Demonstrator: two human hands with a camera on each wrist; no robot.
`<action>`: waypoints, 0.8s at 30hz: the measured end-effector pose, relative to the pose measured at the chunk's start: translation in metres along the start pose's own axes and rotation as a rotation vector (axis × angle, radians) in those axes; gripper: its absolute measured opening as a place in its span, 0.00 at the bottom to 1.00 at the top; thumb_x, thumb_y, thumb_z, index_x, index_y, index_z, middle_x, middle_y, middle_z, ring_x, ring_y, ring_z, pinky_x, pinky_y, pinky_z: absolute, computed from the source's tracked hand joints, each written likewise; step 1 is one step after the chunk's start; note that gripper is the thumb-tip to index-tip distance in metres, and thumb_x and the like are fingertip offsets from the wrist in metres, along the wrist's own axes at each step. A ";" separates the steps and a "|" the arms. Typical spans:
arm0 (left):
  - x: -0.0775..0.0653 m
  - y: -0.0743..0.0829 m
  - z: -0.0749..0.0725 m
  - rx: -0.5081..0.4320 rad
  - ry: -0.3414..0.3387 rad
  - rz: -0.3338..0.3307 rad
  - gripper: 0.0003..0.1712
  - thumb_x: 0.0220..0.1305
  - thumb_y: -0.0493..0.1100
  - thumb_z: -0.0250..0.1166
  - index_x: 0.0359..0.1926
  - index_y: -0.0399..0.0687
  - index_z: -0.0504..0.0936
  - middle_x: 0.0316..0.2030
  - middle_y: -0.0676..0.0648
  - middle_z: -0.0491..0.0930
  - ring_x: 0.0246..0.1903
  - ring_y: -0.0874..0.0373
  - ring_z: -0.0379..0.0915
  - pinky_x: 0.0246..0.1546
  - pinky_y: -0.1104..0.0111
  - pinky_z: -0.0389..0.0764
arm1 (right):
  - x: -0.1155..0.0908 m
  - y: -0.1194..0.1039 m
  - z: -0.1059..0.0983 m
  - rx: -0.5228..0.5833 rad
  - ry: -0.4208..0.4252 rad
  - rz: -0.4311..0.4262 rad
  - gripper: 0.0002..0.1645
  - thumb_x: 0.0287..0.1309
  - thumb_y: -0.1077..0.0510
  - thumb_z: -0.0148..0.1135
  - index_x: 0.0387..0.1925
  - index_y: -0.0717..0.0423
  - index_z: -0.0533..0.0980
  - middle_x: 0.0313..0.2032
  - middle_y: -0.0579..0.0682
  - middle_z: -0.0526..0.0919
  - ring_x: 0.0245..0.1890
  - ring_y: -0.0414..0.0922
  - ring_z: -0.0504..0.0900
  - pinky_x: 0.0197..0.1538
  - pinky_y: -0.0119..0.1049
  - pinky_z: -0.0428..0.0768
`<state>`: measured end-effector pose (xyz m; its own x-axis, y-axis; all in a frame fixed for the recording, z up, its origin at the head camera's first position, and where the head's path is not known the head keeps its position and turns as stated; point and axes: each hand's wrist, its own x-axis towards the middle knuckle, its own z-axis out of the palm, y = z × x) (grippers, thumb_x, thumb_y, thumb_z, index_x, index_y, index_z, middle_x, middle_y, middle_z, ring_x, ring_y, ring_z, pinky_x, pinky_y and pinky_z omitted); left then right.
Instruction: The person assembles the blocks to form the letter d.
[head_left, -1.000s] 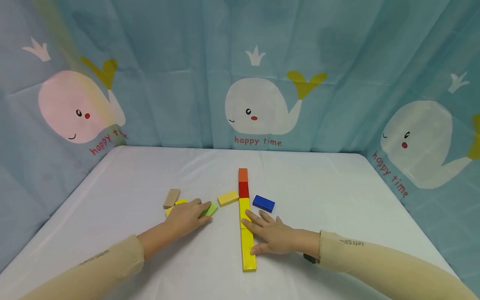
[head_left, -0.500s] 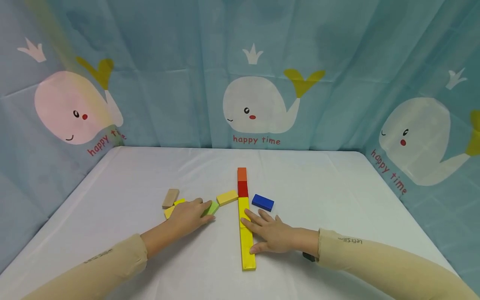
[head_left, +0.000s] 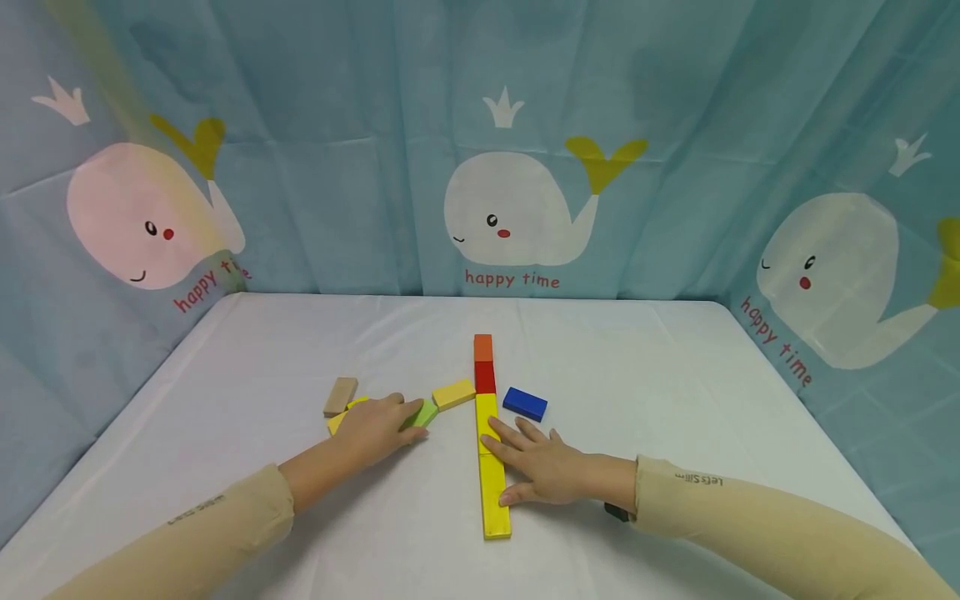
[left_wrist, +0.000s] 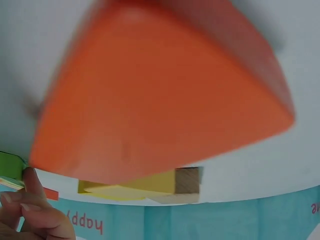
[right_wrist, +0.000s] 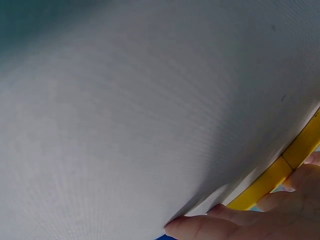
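Note:
My left hand (head_left: pixel 380 422) holds a light green block (head_left: pixel 425 414) between thumb and index finger, its far corner right at the end of a pale yellow block (head_left: pixel 453 395). In the left wrist view, the fingertips meet the green block at the lower left. My right hand (head_left: pixel 550 467) lies with fingers spread over two long yellow blocks, a farther one (head_left: pixel 487 410) and a nearer one (head_left: pixel 495 518). A red block (head_left: pixel 485 377) and an orange block (head_left: pixel 483 347) continue that straight row. An orange wedge-shaped block (left_wrist: pixel 160 100) fills much of the left wrist view.
Beyond the right fingers lies a blue block (head_left: pixel 525 404). Behind the left hand are a wood-coloured block (head_left: pixel 341 397), a partly covered pale yellow block (head_left: pixel 337 424) and a bright yellow one (head_left: pixel 357 402). A whale-print curtain (head_left: pixel 337 208) borders the white tabletop (head_left: pixel 645 375).
The left hand has shifted the green block slightly right, closing the gap to the pale yellow block. The right hand stays on the yellow row. The head view has drifted a little.

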<state>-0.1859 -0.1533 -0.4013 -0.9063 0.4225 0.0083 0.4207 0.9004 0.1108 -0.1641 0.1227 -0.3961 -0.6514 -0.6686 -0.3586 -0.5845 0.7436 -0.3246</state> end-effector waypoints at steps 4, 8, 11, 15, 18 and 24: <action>0.000 -0.005 -0.002 0.002 0.003 0.034 0.28 0.61 0.54 0.68 0.58 0.44 0.80 0.30 0.49 0.73 0.21 0.59 0.62 0.20 0.69 0.64 | 0.000 -0.001 0.000 0.002 0.001 0.002 0.49 0.62 0.33 0.55 0.76 0.44 0.50 0.77 0.46 0.40 0.73 0.61 0.43 0.62 0.72 0.53; 0.002 -0.008 -0.004 0.004 -0.017 0.046 0.29 0.61 0.55 0.68 0.58 0.44 0.80 0.31 0.49 0.73 0.21 0.60 0.62 0.21 0.70 0.64 | 0.000 -0.001 0.000 -0.001 0.003 0.004 0.49 0.61 0.33 0.55 0.76 0.44 0.50 0.77 0.46 0.41 0.73 0.61 0.43 0.62 0.71 0.53; 0.003 -0.009 -0.006 0.009 -0.025 0.055 0.29 0.61 0.55 0.67 0.58 0.43 0.80 0.32 0.49 0.74 0.22 0.60 0.63 0.22 0.71 0.64 | -0.001 -0.002 0.000 -0.005 0.007 0.004 0.49 0.61 0.33 0.56 0.76 0.45 0.51 0.77 0.46 0.41 0.73 0.61 0.44 0.61 0.71 0.53; 0.003 -0.009 -0.005 0.018 0.036 0.098 0.28 0.61 0.54 0.68 0.57 0.43 0.80 0.33 0.48 0.73 0.22 0.60 0.64 0.21 0.71 0.65 | 0.000 -0.002 0.000 -0.009 0.011 0.005 0.49 0.61 0.33 0.56 0.76 0.45 0.51 0.77 0.46 0.41 0.73 0.61 0.44 0.61 0.71 0.54; 0.005 -0.007 -0.002 0.048 0.138 0.158 0.27 0.60 0.53 0.69 0.57 0.45 0.81 0.37 0.47 0.75 0.22 0.59 0.67 0.20 0.73 0.67 | 0.000 -0.002 0.000 -0.010 0.011 0.009 0.49 0.61 0.33 0.55 0.76 0.45 0.51 0.77 0.46 0.41 0.73 0.61 0.44 0.61 0.71 0.54; 0.011 0.005 0.002 0.082 0.146 0.237 0.27 0.63 0.53 0.66 0.60 0.48 0.78 0.54 0.41 0.77 0.19 0.58 0.73 0.21 0.73 0.73 | 0.000 -0.002 0.000 -0.016 0.016 0.009 0.48 0.61 0.32 0.55 0.76 0.45 0.52 0.77 0.46 0.41 0.73 0.62 0.45 0.61 0.72 0.54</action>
<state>-0.1934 -0.1444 -0.4024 -0.7761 0.6079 0.1676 0.6176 0.7864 0.0078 -0.1629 0.1214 -0.3957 -0.6639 -0.6621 -0.3476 -0.5865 0.7494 -0.3072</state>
